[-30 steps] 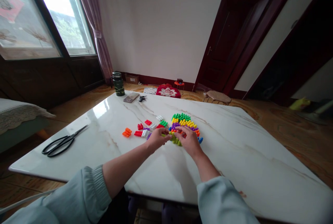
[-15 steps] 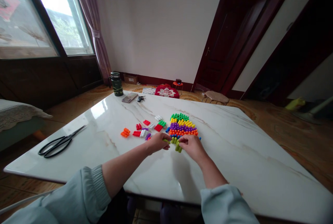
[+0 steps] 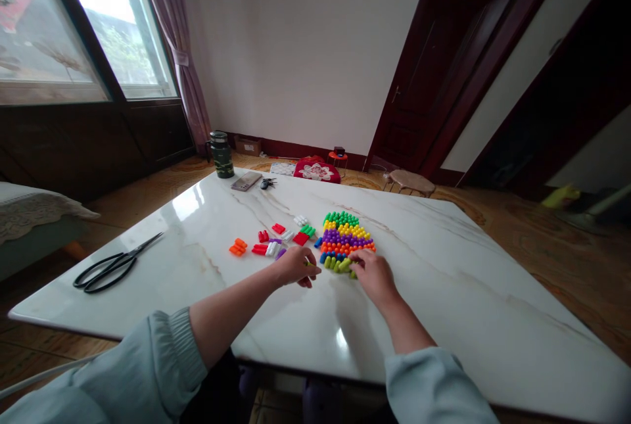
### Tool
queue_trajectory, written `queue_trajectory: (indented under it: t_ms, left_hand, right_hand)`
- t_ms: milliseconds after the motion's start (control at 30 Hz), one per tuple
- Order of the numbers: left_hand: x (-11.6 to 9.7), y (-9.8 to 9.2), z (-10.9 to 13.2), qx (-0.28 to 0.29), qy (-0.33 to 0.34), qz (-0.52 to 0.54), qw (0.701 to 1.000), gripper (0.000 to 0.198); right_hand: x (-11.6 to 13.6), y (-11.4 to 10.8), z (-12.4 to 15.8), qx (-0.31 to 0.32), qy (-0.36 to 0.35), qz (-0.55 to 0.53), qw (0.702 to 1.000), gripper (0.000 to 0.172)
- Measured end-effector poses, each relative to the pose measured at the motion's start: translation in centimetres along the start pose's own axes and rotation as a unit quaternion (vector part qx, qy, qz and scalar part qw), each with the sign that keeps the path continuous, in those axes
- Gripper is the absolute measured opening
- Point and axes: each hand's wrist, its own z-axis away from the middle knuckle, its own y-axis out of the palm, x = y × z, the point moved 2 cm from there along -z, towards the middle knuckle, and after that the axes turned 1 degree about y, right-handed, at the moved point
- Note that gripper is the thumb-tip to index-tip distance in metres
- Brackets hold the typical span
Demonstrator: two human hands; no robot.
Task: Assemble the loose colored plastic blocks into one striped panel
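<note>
A striped block of small round-ended plastic pegs (image 3: pixel 346 238) lies on the white marbled table, with green, yellow, purple, orange and blue rows. Along its near edge runs a row of yellow-green pegs (image 3: pixel 339 265). My right hand (image 3: pixel 377 274) pinches the right end of that row; its fingertips partly hide the pegs there. Left of the block, my left hand (image 3: pixel 294 266) is closed above the table, with a sliver of a yellow-green peg showing between thumb and fingers.
Loose clusters of pegs lie left of the block: orange (image 3: pixel 238 247), red (image 3: pixel 278 229), white (image 3: pixel 300 220) and green (image 3: pixel 308 231). Black-handled scissors (image 3: pixel 116 266) rest at the table's left. Farther back stand a camouflage flask (image 3: pixel 221 156), a phone (image 3: pixel 246 181) and keys (image 3: pixel 267 183).
My right hand has shifted slightly right, and the yellow-green pegs that stuck out toward me now lie along the block's near edge. My left hand has drawn slightly left, away from the block.
</note>
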Motion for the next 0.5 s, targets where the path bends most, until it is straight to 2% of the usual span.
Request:
queue_trajectory:
  t_ms: [67,133,233,500]
  left_hand:
    - [-0.1,-0.1,0.0,0.002,0.016,-0.033,0.999,0.027]
    - [-0.3,-0.3,-0.1,-0.003,0.041,-0.06,0.997,0.024]
    - [-0.6,-0.5,0.0,-0.021,0.06,-0.073,0.995,0.019]
    - [-1.1,-0.4,0.4,-0.034,0.051,-0.078,0.995,0.009]
  right_hand:
    - [-0.7,-1.2,-0.3,-0.055,0.011,-0.012,0.998,0.014]
    - [-1.1,-1.8,-0.4,-0.066,0.012,-0.013,0.998,0.013]
    - [-1.1,-1.5,-0.3,-0.031,0.002,0.01,0.999,0.012]
    - [-0.9,-0.3,-0.1,0.045,-0.008,0.087,0.995,0.013]
